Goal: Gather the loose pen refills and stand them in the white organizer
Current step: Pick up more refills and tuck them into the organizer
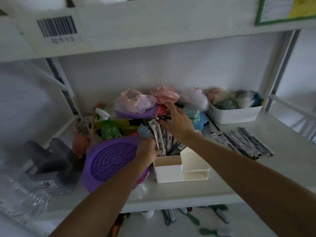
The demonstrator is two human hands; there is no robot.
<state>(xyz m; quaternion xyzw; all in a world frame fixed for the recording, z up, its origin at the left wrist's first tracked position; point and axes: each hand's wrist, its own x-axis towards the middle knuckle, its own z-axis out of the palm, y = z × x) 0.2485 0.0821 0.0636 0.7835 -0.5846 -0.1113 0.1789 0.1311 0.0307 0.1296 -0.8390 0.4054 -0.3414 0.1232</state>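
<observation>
White shelf [196, 187] holding a white organizer [177, 170] near its front edge, loose refills [242, 142] lying flat to the right, a white bin [234, 114] behind them, purple basket [109, 161] at left.

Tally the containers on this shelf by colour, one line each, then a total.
White: 2, the white organizer and white bin.
Purple: 1, the purple basket.
Blue: 1, the small blue basket.
Total: 4.
</observation>
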